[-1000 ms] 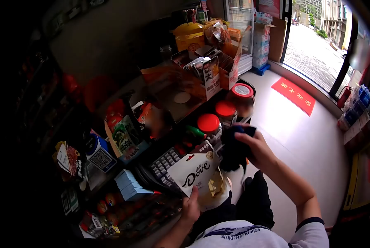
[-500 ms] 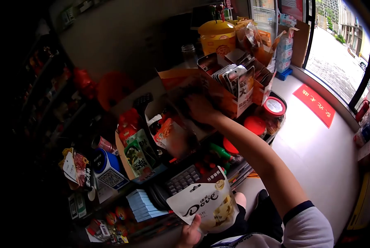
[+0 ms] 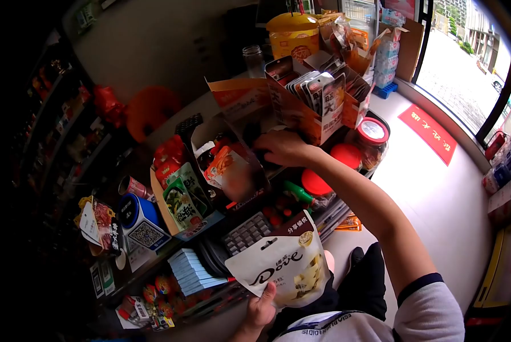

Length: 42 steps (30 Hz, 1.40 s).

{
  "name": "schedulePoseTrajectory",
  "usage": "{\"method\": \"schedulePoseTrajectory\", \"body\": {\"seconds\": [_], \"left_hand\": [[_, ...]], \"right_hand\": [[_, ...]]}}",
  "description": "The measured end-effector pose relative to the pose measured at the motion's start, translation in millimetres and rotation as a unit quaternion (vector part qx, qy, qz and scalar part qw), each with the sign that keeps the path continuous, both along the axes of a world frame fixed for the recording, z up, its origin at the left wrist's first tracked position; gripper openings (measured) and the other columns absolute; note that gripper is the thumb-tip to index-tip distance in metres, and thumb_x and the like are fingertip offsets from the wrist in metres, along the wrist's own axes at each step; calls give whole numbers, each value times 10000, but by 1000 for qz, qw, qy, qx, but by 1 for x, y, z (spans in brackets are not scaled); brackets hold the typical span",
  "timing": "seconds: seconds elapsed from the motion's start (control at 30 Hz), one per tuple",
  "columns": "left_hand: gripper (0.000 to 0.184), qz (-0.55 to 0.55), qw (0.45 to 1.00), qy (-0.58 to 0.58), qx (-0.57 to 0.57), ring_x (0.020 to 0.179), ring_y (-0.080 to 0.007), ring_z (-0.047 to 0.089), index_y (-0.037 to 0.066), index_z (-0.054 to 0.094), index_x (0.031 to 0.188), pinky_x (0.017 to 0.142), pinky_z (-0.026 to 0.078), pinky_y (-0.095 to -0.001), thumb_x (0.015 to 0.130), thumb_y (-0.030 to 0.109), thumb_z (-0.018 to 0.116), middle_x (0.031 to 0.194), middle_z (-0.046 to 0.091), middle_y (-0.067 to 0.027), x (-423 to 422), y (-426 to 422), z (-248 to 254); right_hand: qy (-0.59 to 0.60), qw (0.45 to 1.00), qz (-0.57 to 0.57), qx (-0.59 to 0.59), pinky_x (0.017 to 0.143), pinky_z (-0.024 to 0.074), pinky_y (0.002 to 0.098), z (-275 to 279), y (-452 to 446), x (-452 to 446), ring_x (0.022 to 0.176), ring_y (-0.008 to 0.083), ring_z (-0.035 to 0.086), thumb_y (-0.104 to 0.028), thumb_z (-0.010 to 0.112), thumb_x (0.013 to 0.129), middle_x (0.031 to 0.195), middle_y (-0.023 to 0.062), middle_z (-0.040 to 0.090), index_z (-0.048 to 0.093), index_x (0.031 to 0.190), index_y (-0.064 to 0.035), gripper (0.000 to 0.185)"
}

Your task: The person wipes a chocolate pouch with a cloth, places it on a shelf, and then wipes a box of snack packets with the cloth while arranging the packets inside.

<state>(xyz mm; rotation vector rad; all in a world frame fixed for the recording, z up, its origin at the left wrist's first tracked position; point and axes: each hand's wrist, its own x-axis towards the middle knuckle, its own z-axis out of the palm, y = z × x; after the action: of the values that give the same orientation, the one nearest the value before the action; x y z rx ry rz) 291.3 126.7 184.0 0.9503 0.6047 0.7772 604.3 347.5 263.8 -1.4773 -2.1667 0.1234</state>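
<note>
One glossy, white, flexible stand-up pouch lettered "Dove" lay above the left hand, which pinched its lower edge, thumb in front, before the near edge of the dark counter. The right hand reached over the counter, its grip indeterminable. Three round, red-lidded transparent jars stood toward the counter's right end.

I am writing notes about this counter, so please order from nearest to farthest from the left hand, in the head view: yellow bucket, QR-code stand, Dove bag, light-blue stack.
From the left hand:
1. Dove bag: held in it.
2. Light-blue stack: left of the hand.
3. QR-code stand: farther left, higher up.
4. Yellow bucket: near the top edge.
</note>
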Motion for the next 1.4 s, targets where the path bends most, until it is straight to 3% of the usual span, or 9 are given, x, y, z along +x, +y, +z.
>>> {"method": "schedulePoseTrajectory", "body": {"seconds": [0.27, 0.37, 0.5, 0.63, 0.73, 0.83, 0.93, 1.13, 1.4], "left_hand": [[491, 27, 999, -25, -9, 1285, -231, 451, 34, 379, 1416, 1089, 346, -400, 993, 218, 547, 1404, 468, -97, 4, -19, 12], [415, 34, 998, -45, -17, 1224, -192, 491, 31, 470, 1357, 1056, 359, -351, 992, 208, 556, 1345, 525, -74, 2, -26, 25], [429, 29, 999, -46, -3, 1243, -204, 482, 32, 447, 1377, 1072, 351, -365, 994, 196, 547, 1361, 516, -80, -16, -30, 28], [504, 37, 998, -51, -6, 1251, -247, 494, 32, 401, 1405, 1082, 370, -431, 974, 221, 579, 1367, 515, -99, -19, -28, 36], [538, 33, 999, -32, -5, 1281, -256, 464, 37, 371, 1426, 1088, 359, -442, 975, 247, 578, 1406, 474, -98, -25, -22, 35], [541, 48, 998, -32, 23, 1279, -261, 465, 39, 375, 1423, 1087, 360, -449, 973, 257, 581, 1399, 478, -101, -30, -20, 47], [535, 82, 995, -29, 46, 1269, -266, 476, 40, 381, 1418, 1081, 369, -452, 971, 252, 584, 1387, 490, -105, -38, -12, 61], [507, 221, 972, -46, 67, 1285, -265, 479, 17, 411, 1400, 1095, 377, -459, 981, 262, 558, 1391, 497, -134, -36, 32, 164], [502, 223, 944, 0, 242, 1147, -256, 574, -37, 506, 1299, 959, 483, -413, 956, 315, 613, 1267, 578, -153, 72, 179, 264]], "right_hand": [[26, 998, 61, -9, 853, 512, 400, -1, -42, 18, 987, 292, 639, -113, 566, 724, 1050, 59, 688, 720, 996, -182, 320], [-50, 997, 28, -44, 821, 523, 404, 11, -59, 27, 952, 282, 652, -136, 575, 730, 980, 47, 702, 733, 933, -203, 266], [-270, 938, -138, -166, 703, 544, 450, 50, -113, 29, 773, 347, 679, -148, 569, 690, 761, 171, 678, 726, 836, -67, 229], [-102, 964, -243, 30, 719, 517, 429, 77, -143, 22, 839, 312, 663, -148, 618, 720, 851, 127, 676, 724, 888, -107, 203], [-85, 934, -236, 254, 786, 494, 405, 76, -132, -4, 926, 284, 608, -132, 647, 731, 956, 91, 636, 703, 970, -131, 245], [-124, 925, -168, 318, 807, 451, 364, 46, -89, -18, 964, 275, 539, -133, 664, 718, 1025, 86, 568, 668, 1024, -102, 308], [-116, 958, -139, 224, 860, 448, 364, 2, -38, -18, 1031, 270, 546, -161, 641, 749, 1088, 87, 565, 642, 1138, -120, 391], [-96, 974, -120, 166, 911, 431, 466, -30, -2, -11, 1086, 285, 554, -271, 663, 739, 1131, 77, 611, 642, 1190, -165, 464], [-40, 967, -121, 222, 875, 457, 412, -29, -29, -16, 1000, 283, 583, -236, 660, 711, 1005, 75, 647, 675, 1092, -111, 401]]}}
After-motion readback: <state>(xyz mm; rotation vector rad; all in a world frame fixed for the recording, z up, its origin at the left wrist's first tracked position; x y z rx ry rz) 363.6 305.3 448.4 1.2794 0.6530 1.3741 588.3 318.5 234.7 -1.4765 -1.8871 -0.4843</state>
